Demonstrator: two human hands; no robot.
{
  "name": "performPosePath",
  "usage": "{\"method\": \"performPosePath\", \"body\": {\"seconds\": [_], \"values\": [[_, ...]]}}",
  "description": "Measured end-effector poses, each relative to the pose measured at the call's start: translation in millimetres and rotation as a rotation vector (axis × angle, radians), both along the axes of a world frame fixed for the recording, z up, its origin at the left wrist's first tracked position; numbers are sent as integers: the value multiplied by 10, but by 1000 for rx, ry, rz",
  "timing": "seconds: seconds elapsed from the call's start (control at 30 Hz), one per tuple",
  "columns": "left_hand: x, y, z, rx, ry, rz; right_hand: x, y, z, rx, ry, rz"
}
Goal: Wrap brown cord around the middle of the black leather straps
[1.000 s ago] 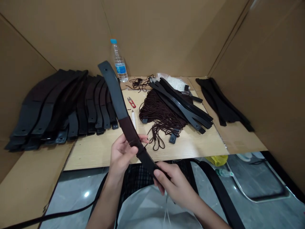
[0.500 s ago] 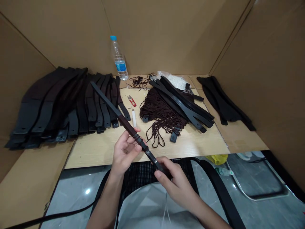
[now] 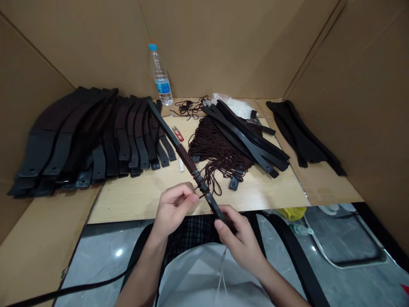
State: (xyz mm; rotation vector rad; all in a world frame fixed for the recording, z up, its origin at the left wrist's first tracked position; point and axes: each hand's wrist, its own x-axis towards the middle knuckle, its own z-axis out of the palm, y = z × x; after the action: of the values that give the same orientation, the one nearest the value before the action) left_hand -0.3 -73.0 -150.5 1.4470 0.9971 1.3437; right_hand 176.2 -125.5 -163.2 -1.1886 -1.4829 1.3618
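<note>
A long dark strip [image 3: 166,129], partly wrapped in brown cord, slants from the upper left down to my right hand [image 3: 240,232], whose fingers are closed around its lower end. My left hand [image 3: 175,209] is pinched on a short length of dark cord [image 3: 202,196] beside the strip. Cord is bunched in loops around the strip just above that. Behind the strip lies a heap of brown cord [image 3: 211,147] with several black strips [image 3: 243,136] on top. Red-handled snips [image 3: 177,134] and a white pen-like object [image 3: 181,165], partly hidden, rest near the strip.
Many wrapped strips [image 3: 70,132] are piled on the left of the table [image 3: 134,202]. Bare black strips [image 3: 300,132] lie at the right. A water bottle [image 3: 162,81] and a clear plastic bag [image 3: 234,105] stand near the cardboard back wall [image 3: 207,47].
My left hand has come off the strip and now pinches cord beside it. The strip has swung steeper, its far end moving right. My right hand has shifted slightly right.
</note>
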Motion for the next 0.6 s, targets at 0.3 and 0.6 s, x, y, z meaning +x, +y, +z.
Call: {"method": "performPosePath", "body": {"seconds": [0.3,0.6], "values": [[63,-85,3,39,58,-63,-11,136,-86,-123,141,-58],[61,-17,-32,-111,122,16,38,125,-64,-10,-95,-193]]}}
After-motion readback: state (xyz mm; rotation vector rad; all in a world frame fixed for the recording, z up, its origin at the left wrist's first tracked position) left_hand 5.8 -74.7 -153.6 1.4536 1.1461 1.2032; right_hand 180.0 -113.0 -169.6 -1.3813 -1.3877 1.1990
